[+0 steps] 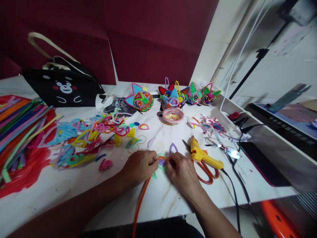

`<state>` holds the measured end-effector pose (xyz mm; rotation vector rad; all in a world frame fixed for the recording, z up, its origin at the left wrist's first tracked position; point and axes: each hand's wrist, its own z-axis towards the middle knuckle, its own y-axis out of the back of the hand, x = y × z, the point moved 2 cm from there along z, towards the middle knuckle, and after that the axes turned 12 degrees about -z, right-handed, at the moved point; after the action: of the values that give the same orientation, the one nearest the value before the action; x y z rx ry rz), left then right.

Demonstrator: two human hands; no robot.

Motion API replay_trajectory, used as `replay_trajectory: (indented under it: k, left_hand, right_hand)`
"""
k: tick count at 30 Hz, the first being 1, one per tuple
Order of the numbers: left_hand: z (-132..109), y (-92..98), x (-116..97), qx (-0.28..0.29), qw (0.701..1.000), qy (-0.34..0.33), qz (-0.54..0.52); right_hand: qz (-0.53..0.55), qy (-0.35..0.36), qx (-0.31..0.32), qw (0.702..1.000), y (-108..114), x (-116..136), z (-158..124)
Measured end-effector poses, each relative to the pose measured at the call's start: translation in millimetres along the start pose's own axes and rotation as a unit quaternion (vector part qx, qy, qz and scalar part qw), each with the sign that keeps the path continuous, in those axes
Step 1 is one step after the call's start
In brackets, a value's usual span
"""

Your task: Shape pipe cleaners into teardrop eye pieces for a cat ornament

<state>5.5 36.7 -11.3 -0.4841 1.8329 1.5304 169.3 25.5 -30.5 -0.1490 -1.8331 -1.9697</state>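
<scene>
My left hand [141, 167] is closed in a pinch on an orange pipe cleaner [140, 206], whose long tail hangs down over the table's front edge. A short curved stretch of it reaches across to my right hand [183, 173], whose fingers are also closed around its end; the fingertips partly hide the grip. Between and just under the hands lies a small green and purple coiled piece [161, 168] on the table. A purple leaf-shaped loop [173, 147] lies just beyond my right fingers. To the right rests a yellow glue gun [205, 158], over orange-handled scissors [210, 178].
Loose pipe cleaners [22, 125] lie on red plastic at left, beside a pile of shaped pieces [86, 135]. A pink bowl [173, 121] and colourful cat-like masks [143, 100] stand at the back. A black bag [64, 87], glasses [231, 152] and a black phone-like slab [264, 165] flank them.
</scene>
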Motion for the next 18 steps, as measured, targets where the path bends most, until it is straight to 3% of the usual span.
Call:
replay_trajectory:
  k: [8, 14, 18]
  left_hand:
    - [-0.5, 0.1, 1.3, 0.001, 1.000, -0.007, 0.020]
    - [-0.5, -0.4, 1.2, 0.018, 0.998, -0.061, 0.009]
    - [-0.5, -1.2, 3.4, 0.023, 0.998, -0.061, 0.004]
  right_hand:
    - [-0.045, 0.007, 0.012, 0.999, 0.2, 1.6, 0.6]
    - [-0.051, 0.011, 0.005, 0.999, -0.6, 1.4, 0.2]
    - [-0.051, 0.008, 0.019, 0.999, 0.7, 2.4, 0.4]
